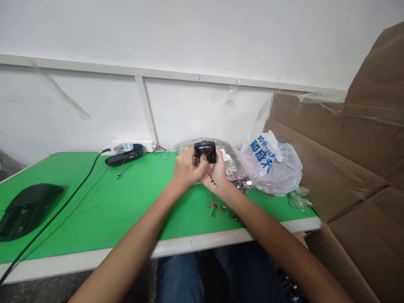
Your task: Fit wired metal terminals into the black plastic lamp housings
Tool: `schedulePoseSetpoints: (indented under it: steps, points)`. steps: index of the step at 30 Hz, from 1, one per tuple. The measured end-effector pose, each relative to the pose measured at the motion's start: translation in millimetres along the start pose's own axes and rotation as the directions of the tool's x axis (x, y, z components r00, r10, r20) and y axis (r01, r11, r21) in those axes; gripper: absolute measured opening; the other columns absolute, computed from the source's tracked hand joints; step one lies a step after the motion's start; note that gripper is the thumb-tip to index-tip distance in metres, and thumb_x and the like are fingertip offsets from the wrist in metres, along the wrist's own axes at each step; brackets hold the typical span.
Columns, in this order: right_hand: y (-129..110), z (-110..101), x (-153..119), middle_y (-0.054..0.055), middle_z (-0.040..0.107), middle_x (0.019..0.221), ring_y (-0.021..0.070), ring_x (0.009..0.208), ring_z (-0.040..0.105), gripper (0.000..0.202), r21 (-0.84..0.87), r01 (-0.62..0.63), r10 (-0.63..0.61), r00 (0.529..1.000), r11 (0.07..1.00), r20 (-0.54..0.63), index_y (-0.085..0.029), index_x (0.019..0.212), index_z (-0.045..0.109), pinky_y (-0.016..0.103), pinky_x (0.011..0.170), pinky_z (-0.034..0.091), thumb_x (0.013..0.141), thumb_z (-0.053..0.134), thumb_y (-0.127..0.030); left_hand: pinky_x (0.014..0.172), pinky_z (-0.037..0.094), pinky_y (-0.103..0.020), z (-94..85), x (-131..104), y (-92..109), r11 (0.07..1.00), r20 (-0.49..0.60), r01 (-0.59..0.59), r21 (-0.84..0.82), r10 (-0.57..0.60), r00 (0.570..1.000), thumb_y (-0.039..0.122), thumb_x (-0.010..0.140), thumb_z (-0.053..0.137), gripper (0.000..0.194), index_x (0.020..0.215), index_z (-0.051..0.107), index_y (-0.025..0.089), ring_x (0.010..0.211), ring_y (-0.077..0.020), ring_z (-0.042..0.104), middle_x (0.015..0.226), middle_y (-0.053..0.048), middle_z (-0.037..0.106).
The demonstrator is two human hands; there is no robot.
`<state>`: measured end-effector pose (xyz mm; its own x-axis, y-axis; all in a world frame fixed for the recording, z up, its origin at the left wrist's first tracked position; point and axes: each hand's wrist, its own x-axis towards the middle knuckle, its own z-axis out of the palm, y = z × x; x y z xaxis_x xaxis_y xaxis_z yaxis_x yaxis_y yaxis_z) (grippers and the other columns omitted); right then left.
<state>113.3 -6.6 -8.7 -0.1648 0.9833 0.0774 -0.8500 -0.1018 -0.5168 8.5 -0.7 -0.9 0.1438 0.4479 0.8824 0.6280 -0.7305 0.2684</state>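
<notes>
A small black plastic housing point(211, 156) with a rounded top is held up between my two hands over the green table. My left hand point(186, 167) is closed on its left side, with the thumb pressed into the hollow of the part. From the right and below, my right hand point(221, 173) grips the same housing, its fingers mostly hidden behind it. Thin red and black wires point(209, 171) hang from the part across my right palm. Below my hands, several small round metal pieces with wires point(215, 206) lie on the table.
A clear bag of metal parts point(232, 162) and a white plastic bag point(280, 168) stand behind. A cardboard sheet point(331, 147) walls the right. Leftward are a black shell point(31, 210), a black cable point(75, 189), another black housing point(124, 156) and a power strip point(126, 146).
</notes>
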Motion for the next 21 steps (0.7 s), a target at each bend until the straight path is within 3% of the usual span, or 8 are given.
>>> schedulePoseSetpoints:
  steps: [9,13,16,21]
  points:
    - [-2.4,-2.6,-0.1,0.005,0.076,0.080,0.0229,0.091,0.076,0.035,0.025,-0.021,0.022,0.999,0.999,-0.033,-0.020,0.090,0.072,0.036,0.083,0.064,0.092,0.055,-0.050,0.071,0.056,-0.033,2.5,-2.6,-0.7,0.999,0.013,-0.021,-0.023,0.022,1.000,0.028,0.093,0.054,0.022,0.108,0.066,0.018,0.075,-0.0202,0.069,0.086,-0.006,0.073]
    - [-3.5,-4.3,2.3,0.004,0.075,0.077,0.0235,0.090,0.076,0.034,0.010,-0.005,0.005,1.000,1.000,-0.018,-0.021,0.088,0.072,0.037,0.083,0.064,0.090,0.054,-0.050,0.084,0.060,-0.035,1.4,-4.2,-1.1,0.998,0.045,-0.025,-0.057,0.027,0.999,0.026,0.093,0.054,0.032,0.122,0.065,0.017,0.092,-0.0221,0.075,0.106,-0.009,0.078]
    - [-3.6,-6.7,5.3,0.003,0.074,0.074,0.0244,0.089,0.075,0.033,-0.012,0.038,-0.038,0.999,0.999,-0.035,-0.023,0.085,0.071,0.039,0.084,0.065,0.088,0.056,-0.052,0.093,0.061,-0.037,-1.2,-6.3,-1.7,0.993,0.056,-0.093,-0.071,0.097,0.994,0.027,0.092,0.056,0.040,0.130,0.062,0.017,0.105,-0.0236,0.075,0.120,-0.011,0.077]
    - [-3.1,-11.2,9.4,0.002,0.074,0.071,0.0253,0.085,0.075,0.033,-0.061,0.086,-0.089,0.995,0.994,-0.051,-0.024,0.077,0.068,0.042,0.081,0.066,0.084,0.061,-0.055,0.100,0.061,-0.041,-3.5,-8.7,-2.2,0.983,0.087,-0.172,-0.056,0.177,0.980,0.023,0.087,0.059,0.051,0.138,0.059,0.018,0.116,-0.0263,0.074,0.129,-0.014,0.075]
